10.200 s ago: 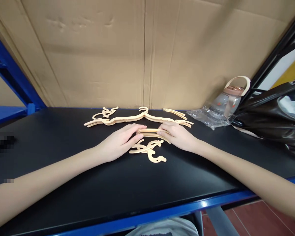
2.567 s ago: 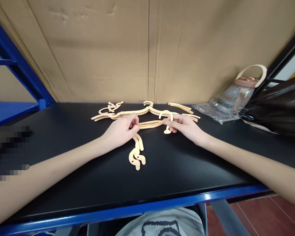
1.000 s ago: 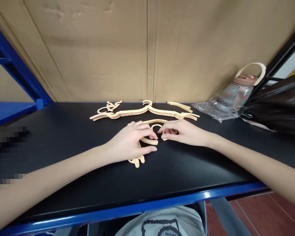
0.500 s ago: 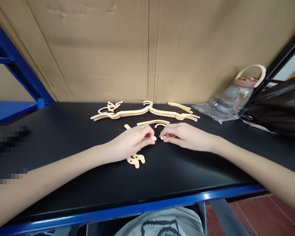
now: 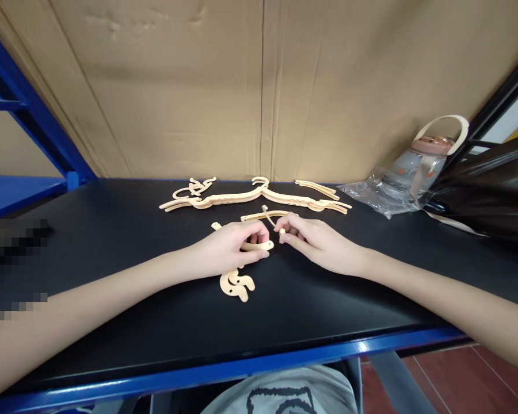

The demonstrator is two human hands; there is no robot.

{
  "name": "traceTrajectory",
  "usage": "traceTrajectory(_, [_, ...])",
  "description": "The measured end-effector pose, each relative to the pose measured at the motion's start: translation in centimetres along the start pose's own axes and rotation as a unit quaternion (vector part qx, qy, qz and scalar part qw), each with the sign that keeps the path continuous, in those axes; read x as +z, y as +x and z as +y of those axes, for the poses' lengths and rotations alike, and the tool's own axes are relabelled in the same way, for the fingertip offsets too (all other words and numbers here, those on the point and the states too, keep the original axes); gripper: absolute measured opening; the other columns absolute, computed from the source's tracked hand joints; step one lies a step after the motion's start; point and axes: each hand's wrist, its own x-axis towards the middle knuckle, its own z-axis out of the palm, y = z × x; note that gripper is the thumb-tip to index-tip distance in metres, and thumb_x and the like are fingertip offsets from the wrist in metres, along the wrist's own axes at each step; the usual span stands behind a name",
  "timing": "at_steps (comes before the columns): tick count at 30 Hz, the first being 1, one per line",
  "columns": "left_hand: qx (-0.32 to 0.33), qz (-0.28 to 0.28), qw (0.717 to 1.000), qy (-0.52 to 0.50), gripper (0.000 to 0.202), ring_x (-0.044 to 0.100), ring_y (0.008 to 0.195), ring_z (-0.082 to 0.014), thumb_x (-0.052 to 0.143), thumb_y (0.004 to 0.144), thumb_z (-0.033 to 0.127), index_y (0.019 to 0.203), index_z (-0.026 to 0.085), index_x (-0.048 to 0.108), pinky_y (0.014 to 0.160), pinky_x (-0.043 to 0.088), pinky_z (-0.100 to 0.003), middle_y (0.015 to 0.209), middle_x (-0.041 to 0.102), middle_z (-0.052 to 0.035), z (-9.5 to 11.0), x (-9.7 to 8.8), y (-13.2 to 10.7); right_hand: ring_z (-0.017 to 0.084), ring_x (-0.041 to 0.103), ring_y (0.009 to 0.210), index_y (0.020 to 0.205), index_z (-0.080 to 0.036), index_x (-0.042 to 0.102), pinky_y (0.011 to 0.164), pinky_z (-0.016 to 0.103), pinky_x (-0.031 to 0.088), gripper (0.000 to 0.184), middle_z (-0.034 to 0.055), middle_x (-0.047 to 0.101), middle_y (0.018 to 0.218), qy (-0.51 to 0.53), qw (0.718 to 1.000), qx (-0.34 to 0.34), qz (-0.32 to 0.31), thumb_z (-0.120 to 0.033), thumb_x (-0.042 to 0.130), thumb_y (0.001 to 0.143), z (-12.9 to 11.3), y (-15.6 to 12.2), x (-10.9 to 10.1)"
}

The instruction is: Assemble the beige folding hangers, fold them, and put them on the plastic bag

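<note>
My left hand [image 5: 227, 246] is pinched on a pale wooden hanger arm [image 5: 265, 245], its rounded end with a hole showing past the fingertips. Another rounded end with a hole [image 5: 216, 226] shows beyond the back of that hand; whether it is the same arm I cannot tell. My right hand [image 5: 317, 244] closes on a hanger hook [image 5: 266, 211], whose curved end rises left of the fingers. The two hands are close but apart. Beneath my left wrist lie curved wooden pieces with holes [image 5: 231, 286]. A loose arm strip [image 5: 251, 217] is just beyond the hands.
Assembled wooden hangers [image 5: 235, 198] stretch across the back of the black table [image 5: 155, 322]. Small hook pieces [image 5: 202, 186] lie left of them, thin curved strips [image 5: 317, 187] to the right. A bottle [image 5: 427, 158], clear plastic wrap [image 5: 373, 195] and a black bag [image 5: 496, 195] occupy the right end.
My right hand has lifted and turned the hook, so its curved end now points up. My left hand has tilted its arm slightly, and the curved pieces below have shifted a little.
</note>
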Motion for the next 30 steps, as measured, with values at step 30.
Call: traceTrajectory(30, [-0.013, -0.002, 0.997, -0.075, 0.016, 0.046, 0.059, -0.0090, 0.065, 0.080, 0.032, 0.080, 0.018, 0.059, 0.055, 0.040, -0.021, 0.067, 0.052, 0.0050, 0.44, -0.27, 0.23, 0.012, 0.062, 0.072, 0.093, -0.018, 0.065, 0.067, 0.026, 0.049, 0.015, 0.0007, 0.069, 0.083, 0.176, 0.984, 0.017, -0.006, -0.031, 0.064, 0.086, 0.94, 0.36, 0.47])
